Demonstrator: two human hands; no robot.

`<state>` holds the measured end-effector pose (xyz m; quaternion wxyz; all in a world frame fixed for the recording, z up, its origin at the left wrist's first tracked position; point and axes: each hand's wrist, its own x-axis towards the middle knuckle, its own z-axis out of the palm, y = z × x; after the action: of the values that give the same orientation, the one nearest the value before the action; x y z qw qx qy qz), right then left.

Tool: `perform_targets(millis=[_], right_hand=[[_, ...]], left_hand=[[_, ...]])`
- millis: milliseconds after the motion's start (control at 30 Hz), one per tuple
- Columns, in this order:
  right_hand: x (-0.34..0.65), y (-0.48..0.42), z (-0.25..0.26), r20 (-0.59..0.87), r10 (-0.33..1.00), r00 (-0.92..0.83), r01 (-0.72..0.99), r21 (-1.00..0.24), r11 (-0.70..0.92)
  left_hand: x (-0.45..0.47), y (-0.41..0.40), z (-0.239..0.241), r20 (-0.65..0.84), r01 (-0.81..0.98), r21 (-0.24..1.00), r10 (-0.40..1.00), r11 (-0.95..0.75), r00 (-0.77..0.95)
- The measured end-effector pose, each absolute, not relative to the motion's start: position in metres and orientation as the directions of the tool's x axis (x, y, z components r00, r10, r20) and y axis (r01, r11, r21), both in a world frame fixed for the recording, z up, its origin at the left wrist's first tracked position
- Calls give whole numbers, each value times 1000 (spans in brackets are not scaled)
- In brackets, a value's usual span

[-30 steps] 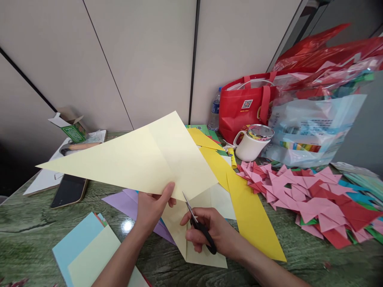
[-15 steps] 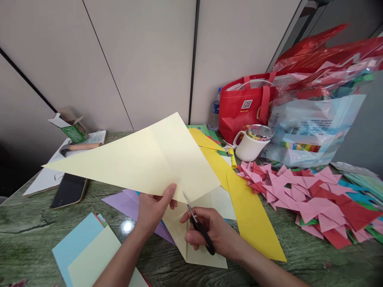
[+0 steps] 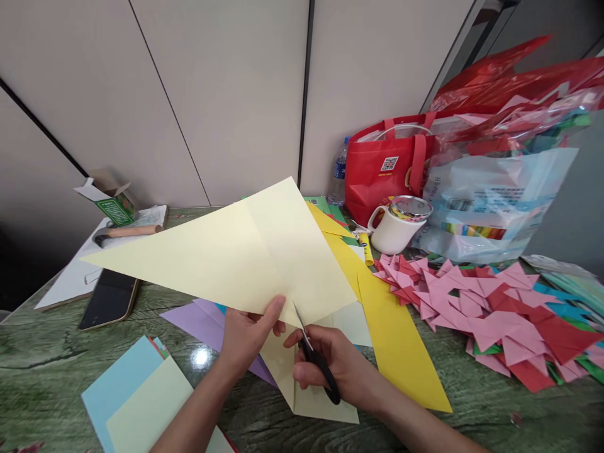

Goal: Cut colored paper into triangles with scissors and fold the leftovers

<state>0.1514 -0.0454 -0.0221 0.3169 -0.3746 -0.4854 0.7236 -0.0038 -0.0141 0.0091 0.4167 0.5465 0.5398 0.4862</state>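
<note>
My left hand [image 3: 249,336] pinches the lower edge of a large pale yellow folded sheet [image 3: 236,251] and holds it up over the table. My right hand [image 3: 330,368] is closed round the black handles of a pair of scissors [image 3: 315,355]. The blades point up and meet the sheet's lower edge just right of my left thumb. Under both hands lie another pale yellow sheet [image 3: 306,390], a purple sheet [image 3: 201,318] and a bright yellow sheet [image 3: 391,333].
A stack of blue and pale sheets [image 3: 136,396] lies front left, a phone [image 3: 107,301] and small carton [image 3: 111,198] beyond it. Several folded pink and red pieces [image 3: 486,314] cover the right. A white mug [image 3: 394,229], red bag [image 3: 389,167], bottle [image 3: 338,173] and plastic bags [image 3: 495,201] stand behind.
The pale yellow sheet has shifted a little to the right, and my left hand with it. The scissors' blades have reached the sheet's lower edge.
</note>
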Motion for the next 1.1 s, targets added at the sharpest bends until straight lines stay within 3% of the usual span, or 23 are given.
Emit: perform_targets(millis=[567, 1100], right_hand=[[153, -45, -22, -224, 825, -519, -95, -944, -316], [151, -47, -26, -273, 829, -488, -41, -942, -334]], left_hand=[[-4, -15, 9, 92, 251, 966, 992, -68, -87], [-3, -13, 8, 66, 192, 980, 996, -54, -59]])
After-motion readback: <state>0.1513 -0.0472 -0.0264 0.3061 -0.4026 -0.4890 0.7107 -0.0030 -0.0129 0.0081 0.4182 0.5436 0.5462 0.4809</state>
